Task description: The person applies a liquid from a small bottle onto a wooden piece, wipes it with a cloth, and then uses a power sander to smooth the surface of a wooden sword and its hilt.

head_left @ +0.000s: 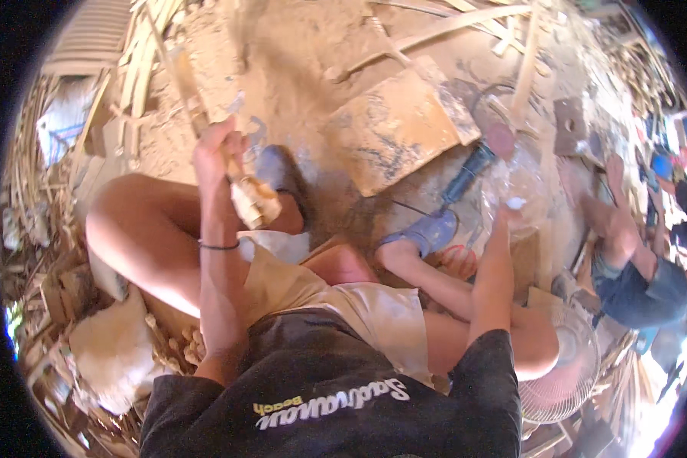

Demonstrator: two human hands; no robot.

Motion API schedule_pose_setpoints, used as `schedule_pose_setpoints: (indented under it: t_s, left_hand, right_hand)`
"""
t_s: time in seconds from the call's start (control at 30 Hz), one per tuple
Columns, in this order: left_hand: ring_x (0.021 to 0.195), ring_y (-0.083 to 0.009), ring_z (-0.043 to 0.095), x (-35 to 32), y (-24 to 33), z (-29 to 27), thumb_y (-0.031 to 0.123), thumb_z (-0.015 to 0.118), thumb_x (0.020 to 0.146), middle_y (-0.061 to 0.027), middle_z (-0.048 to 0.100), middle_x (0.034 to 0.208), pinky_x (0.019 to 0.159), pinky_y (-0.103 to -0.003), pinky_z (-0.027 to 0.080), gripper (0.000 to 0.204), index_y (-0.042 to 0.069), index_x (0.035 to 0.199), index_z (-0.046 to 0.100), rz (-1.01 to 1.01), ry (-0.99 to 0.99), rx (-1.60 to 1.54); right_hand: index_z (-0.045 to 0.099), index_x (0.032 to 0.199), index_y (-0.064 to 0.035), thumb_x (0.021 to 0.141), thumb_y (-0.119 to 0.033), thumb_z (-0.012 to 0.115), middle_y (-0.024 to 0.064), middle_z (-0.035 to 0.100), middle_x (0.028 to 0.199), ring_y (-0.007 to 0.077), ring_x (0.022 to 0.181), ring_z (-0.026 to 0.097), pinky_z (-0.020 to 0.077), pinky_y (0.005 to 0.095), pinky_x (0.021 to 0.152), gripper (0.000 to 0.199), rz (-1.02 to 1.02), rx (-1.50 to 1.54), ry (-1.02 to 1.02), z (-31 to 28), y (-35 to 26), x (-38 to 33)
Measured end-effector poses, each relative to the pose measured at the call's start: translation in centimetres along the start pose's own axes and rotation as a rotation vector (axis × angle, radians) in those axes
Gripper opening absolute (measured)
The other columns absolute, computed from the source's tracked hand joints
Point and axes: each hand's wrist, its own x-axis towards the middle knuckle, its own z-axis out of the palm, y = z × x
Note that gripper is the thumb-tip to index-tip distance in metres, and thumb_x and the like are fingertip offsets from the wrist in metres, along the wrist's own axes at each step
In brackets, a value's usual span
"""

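Observation:
My left hand (220, 153) is raised over my bent left leg, its fingers wrapped round a pale carved piece of wood (256, 202). The wood's thick, rough end hangs below the fist, above a white cloth or bag (278, 246) in my lap. My right hand (505, 217) reaches out past my right knee and is smeared by motion. A small white thing (515, 203) shows at its fingertips; whether the fingers grip it, I cannot tell. Around that hand lies what looks like clear plastic (520, 177). Close by, a dark-bodied grinder (469, 172) with a reddish disc rests on the ground.
A large wooden board (401, 126) lies on the dusty ground ahead. Long sticks (435, 34) are strewn at the far side. A round fan (561, 370) stands beside my right knee. Another person's legs (626, 244) are at the right. A pale block (113, 347) sits at the left.

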Motion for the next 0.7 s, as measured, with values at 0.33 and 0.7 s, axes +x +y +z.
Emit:
schedule_pose_setpoints:
  t_s: [0.33,0.7]
  left_hand:
    - [0.063,-0.0116,0.052,-0.3,1.0,3.6,0.010,0.077,0.091,0.0027,0.056,0.072,0.064,-0.034,0.049,0.018,0.015,0.081,0.063,0.017,0.279,-0.049]
    - [0.056,-0.0117,0.045,0.7,0.7,2.7,0.008,0.073,0.092,0.0038,0.046,0.066,0.058,-0.034,0.043,0.024,0.016,0.077,0.057,-0.151,0.212,-0.244]
  right_hand:
    - [0.080,0.113,-0.0047,0.097,-0.042,0.074,0.0135,0.078,0.100,0.0272,0.090,0.076,0.0614,0.0395,0.082,0.041,0.040,0.120,0.015,-0.6,0.1,-0.8]
    - [0.078,0.113,-0.0089,0.103,-0.025,0.071,0.0060,0.069,0.086,0.0180,0.074,0.067,0.0576,0.0310,0.067,0.020,0.252,1.250,-0.490,-2.2,7.1,4.5]
